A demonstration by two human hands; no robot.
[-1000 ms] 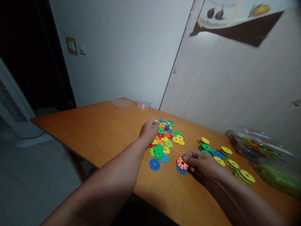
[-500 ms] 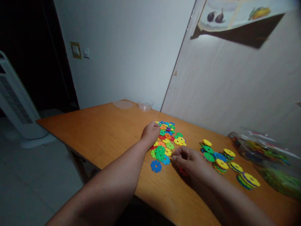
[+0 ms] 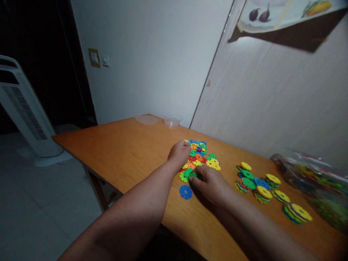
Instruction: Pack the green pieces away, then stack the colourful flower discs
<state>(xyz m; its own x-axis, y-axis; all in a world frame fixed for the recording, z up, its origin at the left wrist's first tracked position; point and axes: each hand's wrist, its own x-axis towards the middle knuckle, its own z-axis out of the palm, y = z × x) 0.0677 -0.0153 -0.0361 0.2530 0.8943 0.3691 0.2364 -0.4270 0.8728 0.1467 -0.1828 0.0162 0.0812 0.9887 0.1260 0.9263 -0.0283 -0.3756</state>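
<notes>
Colourful notched plastic discs, like snowflake building discs, lie in a loose, overlapping spread on the table. My left hand is closed at the left side of this spread; whatever its curled fingers hold is hidden. Over the near end, my right hand has thumb and fingers around the edge of a green disc. A single blue disc lies flat just below that hand. To the right stand several stacks of discs, some topped with yellow, others with green or blue.
Clear plastic bags with colourful pieces sit at the table's right, against the wall. A clear bowl and a flat translucent lid are at the far edge of the wooden table. A tower fan stands on the floor at left.
My right hand has moved left and slightly up, from beside the spread onto the green disc. The left hand stays at the spread's left side. The view has shifted slightly.
</notes>
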